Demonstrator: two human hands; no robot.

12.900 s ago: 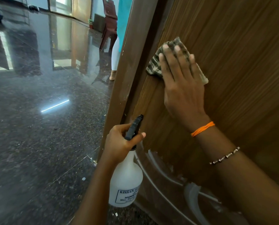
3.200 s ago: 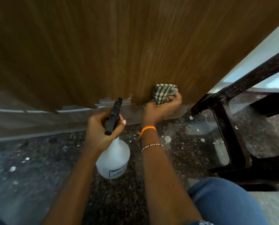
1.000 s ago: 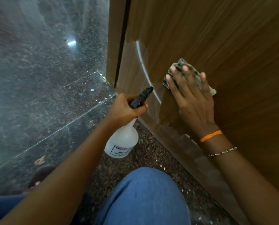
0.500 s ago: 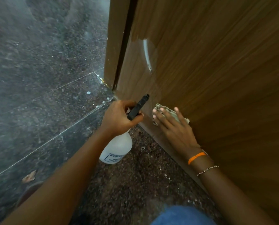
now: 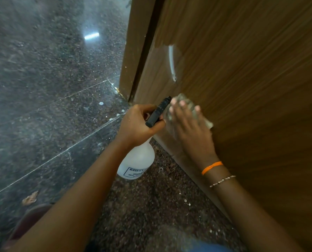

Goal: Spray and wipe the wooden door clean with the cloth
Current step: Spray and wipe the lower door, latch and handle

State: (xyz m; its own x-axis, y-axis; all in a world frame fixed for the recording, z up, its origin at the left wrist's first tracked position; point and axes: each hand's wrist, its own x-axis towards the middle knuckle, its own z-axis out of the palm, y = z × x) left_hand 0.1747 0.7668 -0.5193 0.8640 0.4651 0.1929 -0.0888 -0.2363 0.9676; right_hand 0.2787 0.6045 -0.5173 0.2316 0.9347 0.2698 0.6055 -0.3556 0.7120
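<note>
Low on the wooden door (image 5: 242, 73), above speckled floor (image 5: 51, 88).
Right hand (image 5: 191, 130) flat, pressing cloth (image 5: 206, 122) beneath fingers; left hand (image 5: 138, 124) clutching spray bottle (image 5: 137, 164) alongside. Could smear if rushed.

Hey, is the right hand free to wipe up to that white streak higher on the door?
Probably yes. The right hand presses the cloth flat on the door, and bare wood lies between it and the streak.

Right hand (image 5: 189, 130): your palm, low at the door's foot half a second ago, now sits slightly higher, blurred.
Cloth (image 5: 187, 104): climbed with it.
Knee: your jeans have nearly left view.
</note>
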